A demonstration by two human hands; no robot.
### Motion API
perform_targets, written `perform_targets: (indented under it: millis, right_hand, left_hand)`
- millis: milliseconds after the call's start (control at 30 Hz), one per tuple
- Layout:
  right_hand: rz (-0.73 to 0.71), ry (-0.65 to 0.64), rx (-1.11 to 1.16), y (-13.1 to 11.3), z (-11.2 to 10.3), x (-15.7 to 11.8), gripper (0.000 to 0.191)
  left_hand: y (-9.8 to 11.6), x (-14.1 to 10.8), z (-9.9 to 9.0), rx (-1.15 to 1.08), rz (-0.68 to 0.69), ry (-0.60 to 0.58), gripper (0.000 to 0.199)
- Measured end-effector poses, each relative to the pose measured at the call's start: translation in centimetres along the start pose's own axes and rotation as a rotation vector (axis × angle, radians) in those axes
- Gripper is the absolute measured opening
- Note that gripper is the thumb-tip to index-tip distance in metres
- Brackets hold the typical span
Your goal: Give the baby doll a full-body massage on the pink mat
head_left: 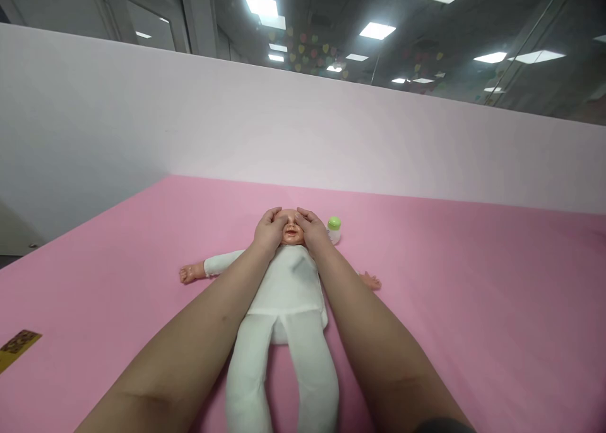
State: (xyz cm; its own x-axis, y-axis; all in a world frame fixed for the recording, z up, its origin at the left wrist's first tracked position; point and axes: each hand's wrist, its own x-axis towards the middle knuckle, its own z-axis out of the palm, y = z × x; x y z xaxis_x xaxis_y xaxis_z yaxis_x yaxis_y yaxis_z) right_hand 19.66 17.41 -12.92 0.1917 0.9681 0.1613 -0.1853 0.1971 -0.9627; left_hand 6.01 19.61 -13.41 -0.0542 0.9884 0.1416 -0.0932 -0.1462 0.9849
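A baby doll (pixel 288 288) with a white cloth body lies on its back on the pink surface, legs toward me and arms spread out sideways. My left hand (pixel 269 230) cups one side of its head, the thumb lying across the eye area. On the other side my right hand (pixel 313 230) grips the head in the same way. Between my thumbs the doll's nose and open mouth show; its eyes and the sides of its head are hidden. Just to the right of my right hand stands a small bottle (pixel 334 230) with a green cap, partly covered by that hand.
The pink tabletop (pixel 449 307) runs up to a white wall panel (pixel 331 136) at the back and left. A yellow label with a dark printed pattern (pixel 19 348) lies at the left edge. Behind the panel, glass reflects ceiling lights.
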Motion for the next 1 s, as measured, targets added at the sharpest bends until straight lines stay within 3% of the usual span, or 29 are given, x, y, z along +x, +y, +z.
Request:
perform_targets:
  millis: [367, 500, 700, 1000]
  right_hand:
    - [0.150, -0.058, 0.304, 0.7, -1.5, 0.4, 0.051]
    - [0.143, -0.083, 0.285, 0.5, -1.4, 0.2, 0.055]
    - [0.021, -0.067, 0.084, 0.3, -0.7, -0.1, 0.065]
    - [-0.031, -0.004, 0.056, 1.7, -0.7, 1.1, 0.058]
  left_hand:
    - [0.2, 0.1, -0.4, -0.357, -0.147, -0.018, 0.048]
    - [-0.4, 0.5, -0.6, -0.355, -0.134, -0.027, 0.049]
    - [-1.1, 0.7, -1.1, -0.245, -0.022, -0.113, 0.066]
    - [-1.0, 0.7, -0.8, -0.193, -0.003, -0.084, 0.066]
